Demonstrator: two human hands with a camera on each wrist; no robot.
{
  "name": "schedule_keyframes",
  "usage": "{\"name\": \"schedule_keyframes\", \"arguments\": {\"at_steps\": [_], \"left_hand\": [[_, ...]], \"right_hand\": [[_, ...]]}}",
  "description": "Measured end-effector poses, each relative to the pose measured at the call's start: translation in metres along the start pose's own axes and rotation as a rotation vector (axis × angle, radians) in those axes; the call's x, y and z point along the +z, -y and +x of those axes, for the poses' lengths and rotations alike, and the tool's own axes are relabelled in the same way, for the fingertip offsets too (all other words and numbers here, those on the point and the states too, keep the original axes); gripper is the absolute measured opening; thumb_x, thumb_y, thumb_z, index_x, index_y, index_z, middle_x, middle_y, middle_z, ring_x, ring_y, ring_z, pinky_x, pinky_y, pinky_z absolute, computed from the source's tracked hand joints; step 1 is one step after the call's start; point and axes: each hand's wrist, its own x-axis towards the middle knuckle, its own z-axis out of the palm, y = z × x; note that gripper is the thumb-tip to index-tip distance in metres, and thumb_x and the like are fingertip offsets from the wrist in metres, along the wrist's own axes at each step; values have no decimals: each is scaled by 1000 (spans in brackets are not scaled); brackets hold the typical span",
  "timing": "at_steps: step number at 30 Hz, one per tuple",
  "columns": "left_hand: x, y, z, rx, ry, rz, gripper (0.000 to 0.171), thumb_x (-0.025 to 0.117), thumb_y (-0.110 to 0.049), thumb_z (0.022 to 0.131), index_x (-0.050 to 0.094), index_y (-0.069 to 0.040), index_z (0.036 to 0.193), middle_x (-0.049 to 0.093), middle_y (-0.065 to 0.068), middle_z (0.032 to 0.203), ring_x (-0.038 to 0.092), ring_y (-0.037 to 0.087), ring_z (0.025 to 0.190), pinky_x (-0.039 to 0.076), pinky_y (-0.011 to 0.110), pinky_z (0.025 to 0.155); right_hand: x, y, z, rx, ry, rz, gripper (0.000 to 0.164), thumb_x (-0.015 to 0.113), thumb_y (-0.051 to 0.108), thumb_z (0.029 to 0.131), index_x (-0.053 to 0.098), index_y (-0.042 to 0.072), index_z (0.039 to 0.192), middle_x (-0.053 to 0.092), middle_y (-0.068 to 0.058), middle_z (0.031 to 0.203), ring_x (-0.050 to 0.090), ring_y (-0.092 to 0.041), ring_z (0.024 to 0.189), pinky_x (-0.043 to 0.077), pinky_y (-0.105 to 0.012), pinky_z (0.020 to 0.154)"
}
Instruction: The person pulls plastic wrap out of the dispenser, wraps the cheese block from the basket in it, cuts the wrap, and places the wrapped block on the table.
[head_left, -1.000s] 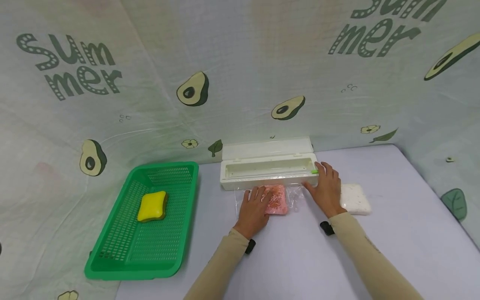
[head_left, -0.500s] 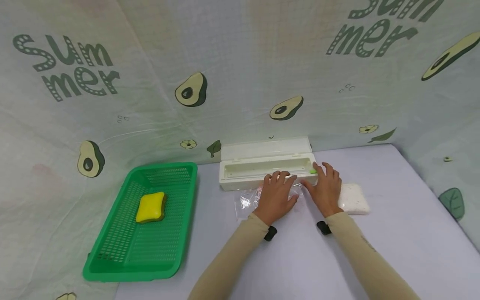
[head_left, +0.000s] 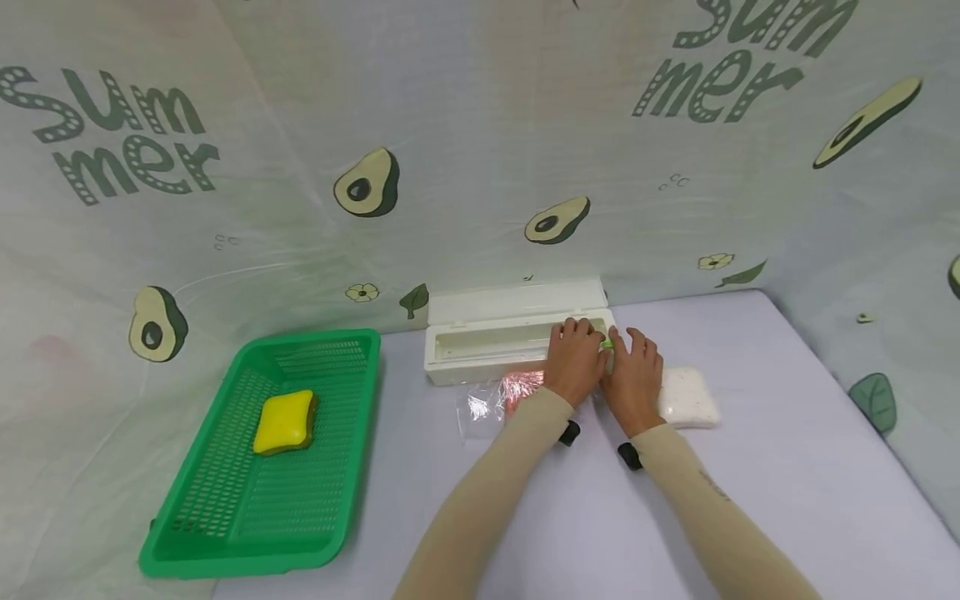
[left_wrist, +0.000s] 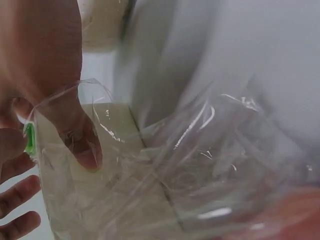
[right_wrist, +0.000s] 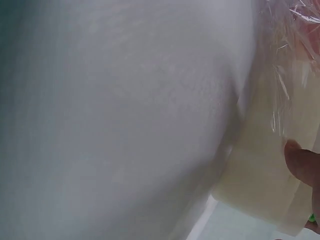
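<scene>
Flanking green tab (head_left: 608,343): 2 hands (head_left: 575,365) (head_left: 635,385)

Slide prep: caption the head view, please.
Left hand and right hand at an open white box, green basket at left.

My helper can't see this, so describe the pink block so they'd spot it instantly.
On the table, find the long white box with its lid open. In front of it, partly hidden by the left hand, the pink block lies under clear film. Its colour sets it apart from the white block to its right and the yellow block in the green basket.
</scene>
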Motion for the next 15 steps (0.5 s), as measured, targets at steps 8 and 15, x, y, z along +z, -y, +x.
{"name": "schedule_keyframes", "arguments": {"at_steps": [8,15], "left_hand": [[4,-3,11,-5,-28,77,26,65,-49,104,81,-36,118,70,-13,119,58,11,115,43,33,101],[5,-3,11,-1,-20,99,26,64,-50,103,81,-38,119,70,-15,119,58,10,115,43,32,101]], "right_hand": [[1,0,0,-14,-5,27,63,81,9,90,56,-5,146,49,-34,142,46,-55,129,39,-68,103],[-1,-10,0,-8,70,112,76,88,12,84,52,-6,149,45,-32,147,40,-54,133,28,-70,106]]}}
